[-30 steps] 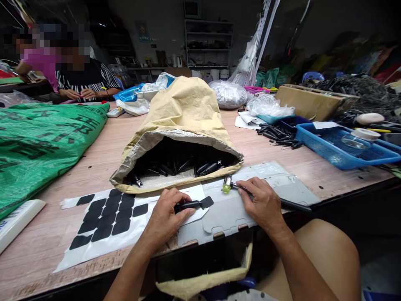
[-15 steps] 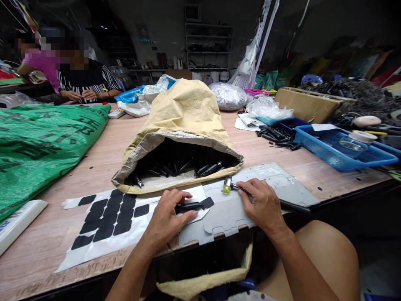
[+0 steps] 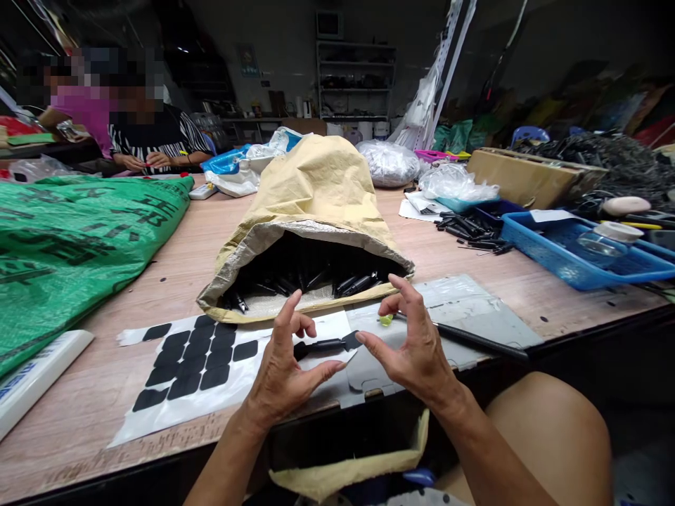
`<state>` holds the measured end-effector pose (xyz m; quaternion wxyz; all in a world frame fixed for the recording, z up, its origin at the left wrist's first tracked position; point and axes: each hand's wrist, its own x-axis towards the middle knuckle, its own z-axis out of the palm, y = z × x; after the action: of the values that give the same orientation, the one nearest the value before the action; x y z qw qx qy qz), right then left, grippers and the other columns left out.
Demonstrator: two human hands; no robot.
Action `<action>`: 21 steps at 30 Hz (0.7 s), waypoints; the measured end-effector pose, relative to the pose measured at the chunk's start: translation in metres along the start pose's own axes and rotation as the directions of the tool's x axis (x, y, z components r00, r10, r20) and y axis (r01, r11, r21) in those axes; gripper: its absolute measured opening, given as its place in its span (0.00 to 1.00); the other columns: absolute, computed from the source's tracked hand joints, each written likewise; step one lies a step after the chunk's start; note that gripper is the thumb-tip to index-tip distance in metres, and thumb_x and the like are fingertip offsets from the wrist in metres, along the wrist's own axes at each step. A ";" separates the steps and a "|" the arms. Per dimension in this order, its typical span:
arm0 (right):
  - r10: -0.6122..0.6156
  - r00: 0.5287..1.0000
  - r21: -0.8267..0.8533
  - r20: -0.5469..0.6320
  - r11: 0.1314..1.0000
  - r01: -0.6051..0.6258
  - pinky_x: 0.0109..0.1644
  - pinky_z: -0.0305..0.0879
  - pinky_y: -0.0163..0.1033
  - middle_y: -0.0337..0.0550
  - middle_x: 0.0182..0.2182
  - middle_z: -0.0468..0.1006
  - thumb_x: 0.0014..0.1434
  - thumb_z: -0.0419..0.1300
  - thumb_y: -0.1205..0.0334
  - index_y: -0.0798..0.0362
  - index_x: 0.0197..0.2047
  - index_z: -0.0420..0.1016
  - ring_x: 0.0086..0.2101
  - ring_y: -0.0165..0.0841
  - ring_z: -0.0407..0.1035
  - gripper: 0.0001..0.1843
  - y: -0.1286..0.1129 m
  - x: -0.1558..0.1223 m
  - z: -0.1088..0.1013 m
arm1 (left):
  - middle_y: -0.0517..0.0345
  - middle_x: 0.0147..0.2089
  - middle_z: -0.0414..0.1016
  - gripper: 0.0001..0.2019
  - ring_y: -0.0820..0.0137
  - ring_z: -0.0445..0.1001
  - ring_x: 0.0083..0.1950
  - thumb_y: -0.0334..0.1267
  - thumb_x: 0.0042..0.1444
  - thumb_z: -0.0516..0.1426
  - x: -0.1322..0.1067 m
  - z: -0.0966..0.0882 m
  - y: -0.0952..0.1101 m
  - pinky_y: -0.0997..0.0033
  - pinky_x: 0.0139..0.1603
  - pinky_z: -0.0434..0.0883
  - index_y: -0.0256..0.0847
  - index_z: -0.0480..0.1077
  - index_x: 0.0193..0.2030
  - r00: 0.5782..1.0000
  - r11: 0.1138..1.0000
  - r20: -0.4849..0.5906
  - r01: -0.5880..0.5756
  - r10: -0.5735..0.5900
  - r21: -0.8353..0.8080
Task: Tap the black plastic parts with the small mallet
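Note:
My left hand (image 3: 278,362) is open, thumb and forefinger spread apart around a slim black plastic part (image 3: 324,346). That part lies on the white backing sheet (image 3: 247,379), its right end at a black rounded-square sticker (image 3: 351,340). More black stickers (image 3: 190,358) stay in rows on the sheet, to the left. My right hand (image 3: 416,344) is open too, raised with fingers apart over a grey board (image 3: 464,302). Beneath it rests a small hammer (image 3: 474,339) with a yellow-green striking face; my fingers partly hide its head.
A tan sack (image 3: 321,183) full of black parts gapes towards me. At left lie a green sack (image 3: 89,239) and a white box (image 3: 42,379). A blue basket (image 3: 548,249) and loose black parts (image 3: 469,232) are at right. A co-worker (image 3: 158,140) sits across the table.
My right hand has let go of the hammer, leaving it on the board, and moved left and opened. My left fingers have lifted and spread away from the black part.

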<state>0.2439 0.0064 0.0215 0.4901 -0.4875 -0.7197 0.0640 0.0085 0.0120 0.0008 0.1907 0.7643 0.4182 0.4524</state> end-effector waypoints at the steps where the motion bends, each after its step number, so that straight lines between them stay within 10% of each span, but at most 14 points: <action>1: 0.000 1.000 0.040 0.009 0.999 0.000 0.56 0.65 0.50 0.40 0.40 0.71 0.58 0.68 0.58 0.47 0.72 0.48 0.42 0.37 0.68 0.46 -0.004 0.002 0.002 | 0.63 0.40 0.66 0.56 0.69 0.68 0.40 0.40 0.53 0.70 -0.001 0.000 0.001 0.61 0.51 0.67 0.51 0.35 0.77 1.000 1.000 -0.006 -0.017 0.017 -0.014; 11: -0.038 0.999 0.103 0.033 0.994 0.035 0.48 0.66 0.43 0.35 0.34 0.68 0.59 0.65 0.63 0.46 0.64 0.57 0.36 0.32 0.66 0.32 -0.011 0.010 -0.005 | 0.70 0.30 0.59 0.40 0.73 0.62 0.30 0.33 0.58 0.63 -0.001 -0.006 0.008 0.67 0.42 0.65 0.48 0.49 0.73 0.997 1.000 -0.070 -0.014 0.013 -0.012; 21: 0.175 0.944 -0.412 0.280 0.910 -0.046 0.52 0.67 0.50 0.46 0.42 0.76 0.61 0.63 0.54 0.48 0.52 0.77 0.45 0.43 0.69 0.17 0.072 -0.013 -0.049 | 0.57 0.38 0.72 0.15 0.59 0.68 0.44 0.35 0.47 0.66 0.012 -0.012 0.006 0.59 0.47 0.65 0.42 0.75 0.43 0.956 0.948 0.182 0.179 -0.231 0.263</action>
<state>0.3283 0.0148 -0.0030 0.2563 -0.6014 -0.7564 0.0194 0.0041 0.0176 0.0172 0.1847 0.7776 0.5255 0.2917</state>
